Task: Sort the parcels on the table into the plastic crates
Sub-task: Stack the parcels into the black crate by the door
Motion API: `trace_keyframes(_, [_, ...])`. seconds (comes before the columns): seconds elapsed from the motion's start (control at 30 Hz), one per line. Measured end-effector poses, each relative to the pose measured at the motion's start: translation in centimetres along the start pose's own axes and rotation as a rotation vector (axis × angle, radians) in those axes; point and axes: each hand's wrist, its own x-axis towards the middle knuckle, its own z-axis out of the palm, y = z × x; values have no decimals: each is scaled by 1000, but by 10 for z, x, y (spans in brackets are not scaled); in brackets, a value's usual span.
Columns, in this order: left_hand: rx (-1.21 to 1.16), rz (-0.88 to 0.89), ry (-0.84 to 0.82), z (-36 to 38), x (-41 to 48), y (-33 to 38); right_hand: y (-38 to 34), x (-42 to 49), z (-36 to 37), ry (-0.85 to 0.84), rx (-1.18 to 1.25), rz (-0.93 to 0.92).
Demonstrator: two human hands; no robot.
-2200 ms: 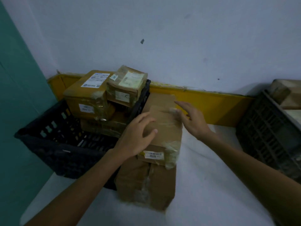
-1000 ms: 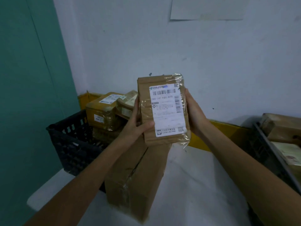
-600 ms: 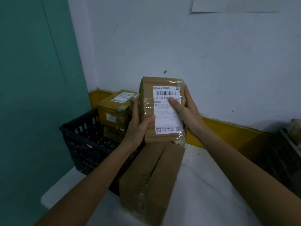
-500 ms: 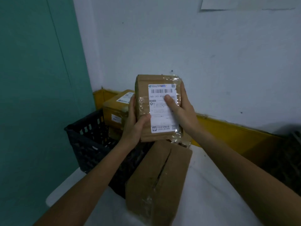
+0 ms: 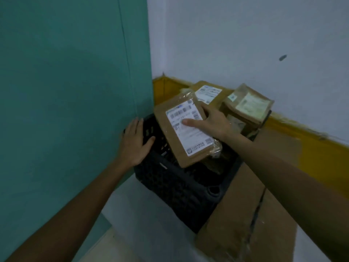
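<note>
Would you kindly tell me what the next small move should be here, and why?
Probably lower the labelled parcel into the near part of the black crate and release it: the right hand holds it tilted over the opening, the left hand rests on the crate's rim, and stacked parcels fill the far end.

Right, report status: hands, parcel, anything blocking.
Left hand flat on black crate rim. Right hand grips labelled parcel, tilted over the crate, not yet released. Stacked parcels fill the back; nothing seen blocking the drop.
</note>
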Motion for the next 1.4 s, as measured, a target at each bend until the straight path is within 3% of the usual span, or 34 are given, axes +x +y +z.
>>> trace_keyframes(0.17, [-175,82,122,6,2,-8,24,39,45,-214,-111,21])
trace_keyframes(0.33, [-22,232,128,12,7,-17,78,68,86,-492,-157,224])
trace_keyframes(0.5, [-52,221,146,17,7,-18,103,81,123,-760,-39,371])
trace_keyframes(0.9, [-51,211,187,18,8,-20,119,88,125,-872,-100,494])
trace_keyframes(1.03, [29,196,163,14,6,-18,108,79,127,-793,-211,432])
trace_keyframes(1.13, [210,146,41,1,6,-11,90,72,125,-698,-560,199])
trace_keyframes(1.23, [257,104,-41,-12,17,6,52,64,104,-533,-526,-13])
trace_keyframes(1.3, [151,160,-12,-19,28,28,21,59,73,-304,-499,-162])
trace_keyframes(1.4, [7,336,96,-24,43,70,-15,48,12,229,-375,-316])
